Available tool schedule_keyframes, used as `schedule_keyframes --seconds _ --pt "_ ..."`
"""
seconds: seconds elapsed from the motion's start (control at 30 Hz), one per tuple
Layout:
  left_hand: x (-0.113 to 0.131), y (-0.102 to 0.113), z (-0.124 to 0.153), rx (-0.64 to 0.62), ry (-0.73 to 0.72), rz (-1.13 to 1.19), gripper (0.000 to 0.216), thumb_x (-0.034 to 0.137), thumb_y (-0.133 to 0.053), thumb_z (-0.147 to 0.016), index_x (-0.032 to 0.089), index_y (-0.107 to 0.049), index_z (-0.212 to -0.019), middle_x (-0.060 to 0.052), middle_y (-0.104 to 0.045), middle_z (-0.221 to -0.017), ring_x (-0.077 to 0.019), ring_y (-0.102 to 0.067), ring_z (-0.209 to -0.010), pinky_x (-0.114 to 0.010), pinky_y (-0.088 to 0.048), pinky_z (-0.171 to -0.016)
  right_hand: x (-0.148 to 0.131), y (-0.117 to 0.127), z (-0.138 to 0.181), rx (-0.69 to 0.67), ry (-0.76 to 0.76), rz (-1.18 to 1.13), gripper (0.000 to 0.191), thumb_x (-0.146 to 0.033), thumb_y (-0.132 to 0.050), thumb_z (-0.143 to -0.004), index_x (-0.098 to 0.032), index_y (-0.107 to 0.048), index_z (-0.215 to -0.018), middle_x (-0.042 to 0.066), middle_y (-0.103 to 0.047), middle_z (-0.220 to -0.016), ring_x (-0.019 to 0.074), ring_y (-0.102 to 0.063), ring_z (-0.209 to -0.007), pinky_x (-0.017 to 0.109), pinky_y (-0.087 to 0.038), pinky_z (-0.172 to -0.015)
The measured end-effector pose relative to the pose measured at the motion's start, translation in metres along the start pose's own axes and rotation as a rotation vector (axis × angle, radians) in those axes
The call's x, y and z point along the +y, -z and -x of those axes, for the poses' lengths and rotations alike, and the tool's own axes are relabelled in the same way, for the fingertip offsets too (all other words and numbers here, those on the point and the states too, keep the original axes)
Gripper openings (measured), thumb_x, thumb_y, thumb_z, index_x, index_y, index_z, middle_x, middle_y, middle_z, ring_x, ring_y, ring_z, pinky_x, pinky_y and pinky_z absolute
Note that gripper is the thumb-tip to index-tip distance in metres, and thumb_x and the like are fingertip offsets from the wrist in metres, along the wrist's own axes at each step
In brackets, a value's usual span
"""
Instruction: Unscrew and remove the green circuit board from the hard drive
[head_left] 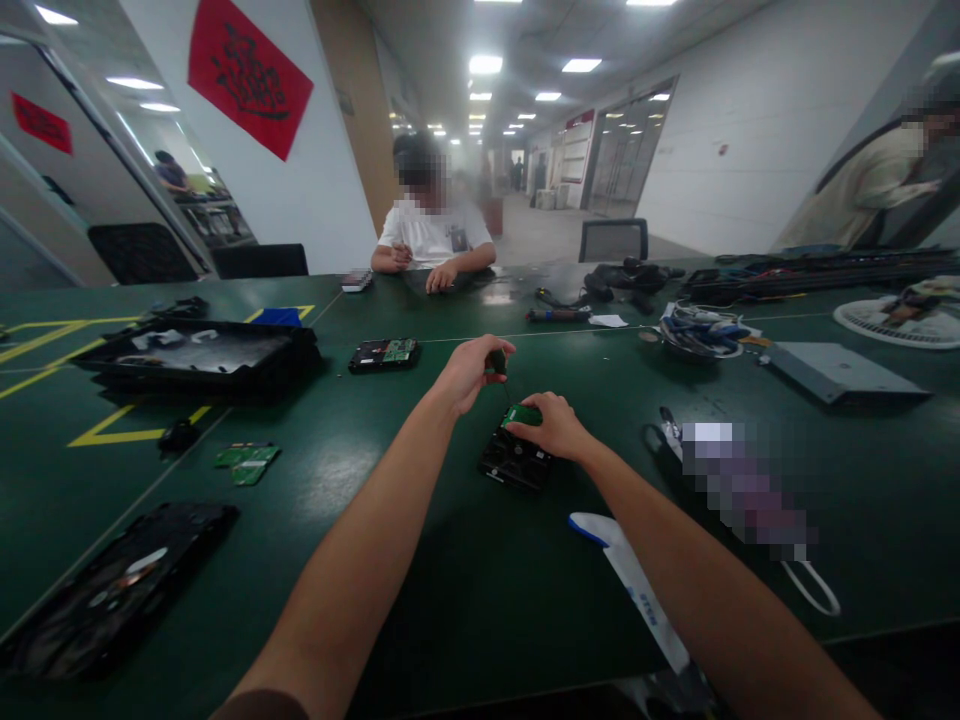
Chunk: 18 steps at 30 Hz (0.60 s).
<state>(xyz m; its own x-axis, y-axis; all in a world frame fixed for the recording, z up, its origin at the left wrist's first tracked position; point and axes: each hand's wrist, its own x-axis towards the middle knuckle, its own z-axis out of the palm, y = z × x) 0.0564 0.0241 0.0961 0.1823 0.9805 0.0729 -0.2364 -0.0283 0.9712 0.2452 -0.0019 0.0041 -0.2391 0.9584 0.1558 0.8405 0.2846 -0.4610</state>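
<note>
A black hard drive (514,462) with a green circuit board on top lies on the dark green table (465,590) in front of me. My left hand (469,368) is closed round the dark handle of a screwdriver (496,363), held upright above the drive with its thin shaft pointing down. My right hand (549,424) rests on the drive's far right corner, fingers curled over the green board (523,414) and pressing on it.
Another hard drive (384,354) lies further back. Loose green boards (247,462) sit at left, near black trays (195,355) and a black panel (112,590). A grey box (840,372) and cable bundle (701,332) lie at right. A person (433,235) sits opposite.
</note>
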Motion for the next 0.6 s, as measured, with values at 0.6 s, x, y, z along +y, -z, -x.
schedule_keyframes --seconds 0.6 --pt "0.0003 -0.0003 0.001 -0.031 -0.013 -0.002 0.019 0.029 -0.066 -0.08 0.012 -0.072 -0.086 -0.01 -0.068 -0.091 -0.0159 -0.062 -0.078 -0.024 -0.056 -0.06 -0.0023 0.0029 0.001 -0.014 -0.011 -0.003 0.061 -0.069 -0.068 -0.079 -0.024 -0.067 -0.121 0.011 -0.064 -0.121 0.0299 -0.058 -0.111 0.041 -0.045 -0.093"
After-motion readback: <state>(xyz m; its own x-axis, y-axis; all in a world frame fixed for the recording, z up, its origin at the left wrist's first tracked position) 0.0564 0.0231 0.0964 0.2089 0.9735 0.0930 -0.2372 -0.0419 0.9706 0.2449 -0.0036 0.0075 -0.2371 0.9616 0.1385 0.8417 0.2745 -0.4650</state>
